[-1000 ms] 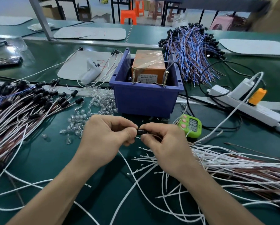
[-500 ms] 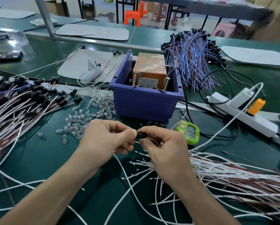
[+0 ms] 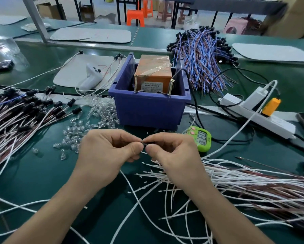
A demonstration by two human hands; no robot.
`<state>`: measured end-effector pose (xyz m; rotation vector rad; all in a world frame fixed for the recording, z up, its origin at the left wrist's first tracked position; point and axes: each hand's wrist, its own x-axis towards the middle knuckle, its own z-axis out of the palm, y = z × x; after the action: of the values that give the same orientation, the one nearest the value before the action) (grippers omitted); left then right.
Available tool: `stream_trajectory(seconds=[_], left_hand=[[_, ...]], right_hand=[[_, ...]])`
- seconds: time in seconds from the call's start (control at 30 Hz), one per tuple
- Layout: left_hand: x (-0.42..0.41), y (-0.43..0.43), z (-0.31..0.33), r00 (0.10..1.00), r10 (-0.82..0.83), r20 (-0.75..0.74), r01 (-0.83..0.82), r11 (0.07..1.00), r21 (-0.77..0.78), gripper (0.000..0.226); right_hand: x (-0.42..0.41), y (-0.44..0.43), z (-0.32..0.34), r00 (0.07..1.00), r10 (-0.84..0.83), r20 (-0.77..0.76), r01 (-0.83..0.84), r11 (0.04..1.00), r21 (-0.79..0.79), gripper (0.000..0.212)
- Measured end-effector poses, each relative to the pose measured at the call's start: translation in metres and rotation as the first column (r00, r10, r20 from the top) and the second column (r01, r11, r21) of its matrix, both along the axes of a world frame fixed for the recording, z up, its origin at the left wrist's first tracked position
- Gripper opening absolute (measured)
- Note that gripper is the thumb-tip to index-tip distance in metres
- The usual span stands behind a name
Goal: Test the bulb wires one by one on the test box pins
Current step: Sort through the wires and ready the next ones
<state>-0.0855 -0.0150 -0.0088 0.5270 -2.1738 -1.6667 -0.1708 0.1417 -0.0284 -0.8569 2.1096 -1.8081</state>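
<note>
Bulb wire (image 3: pixel 146 142) is pinched at its dark end between left hand (image 3: pixel 105 155) and right hand (image 3: pixel 175 155) at frame centre, just below the blue-binned test box (image 3: pixel 153 71).

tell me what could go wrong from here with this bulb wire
The small black holder pinched between the left hand and right hand could slip into the loose white wires beneath and get mixed up. Lifting it toward the brass pins on the blue bin, its trailing wire might snag that pile.

both the left hand (image 3: pixel 105 154) and right hand (image 3: pixel 175 155) pinch a small black socket (image 3: pixel 146 142) before the blue bin (image 3: pixel 149 110).
</note>
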Motion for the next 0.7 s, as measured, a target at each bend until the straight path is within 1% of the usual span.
stream_trajectory(seconds=[0.07,0.1,0.17,0.23,0.27,0.33,0.5,0.7], left_hand=[[0.0,-0.0015,0.0012,0.997,-0.075,0.014,0.073,0.991,0.113,0.015],[0.0002,-0.0021,0.001,0.995,-0.094,0.017,0.09,0.982,0.167,0.017],[0.0009,-0.0013,-0.0003,0.995,-0.098,0.022,0.09,0.969,0.229,0.02],[0.0007,0.0011,-0.0015,0.997,-0.075,0.016,0.068,0.963,0.259,0.011],[0.0005,0.0018,-0.002,0.998,-0.057,0.015,0.052,0.963,0.265,0.009],[-0.0002,0.0012,-0.0043,0.999,-0.037,0.01,0.033,0.965,0.258,0.013],[0.0022,0.0022,-0.004,0.999,-0.049,-0.012,0.05,0.959,0.277,0.015],[0.002,0.0052,-0.0024,0.998,-0.041,-0.041,0.049,0.974,0.223,0.017]], right_hand=[[-0.0008,0.0006,0.0,1.0,0.006,0.027,-0.006,1.0,-0.022,0.019],[-0.0009,0.001,-0.0003,0.999,0.012,0.039,-0.01,0.999,-0.034,0.02],[-0.0011,0.0019,-0.0004,0.997,0.023,0.069,-0.018,0.998,-0.061,0.02],[-0.0012,0.0015,0.0009,0.994,0.036,0.105,-0.027,0.996,-0.084,0.023],[-0.0018,0.0011,0.0012,0.992,0.044,0.119,-0.034,0.995,-0.091,0.026],[-0.0033,0.0005,0.0004,0.99,0.057,0.127,-0.045,0.995,-0.094,0.027],[-0.0025,0.0007,-0.0028,0.994,0.054,0.095,-0.047,0.996,-0.073,0.021],[-0.0073,0.0046,-0.0006,0.971,0.161,0.177,-0.138,0.981,-0.136,0.022]])
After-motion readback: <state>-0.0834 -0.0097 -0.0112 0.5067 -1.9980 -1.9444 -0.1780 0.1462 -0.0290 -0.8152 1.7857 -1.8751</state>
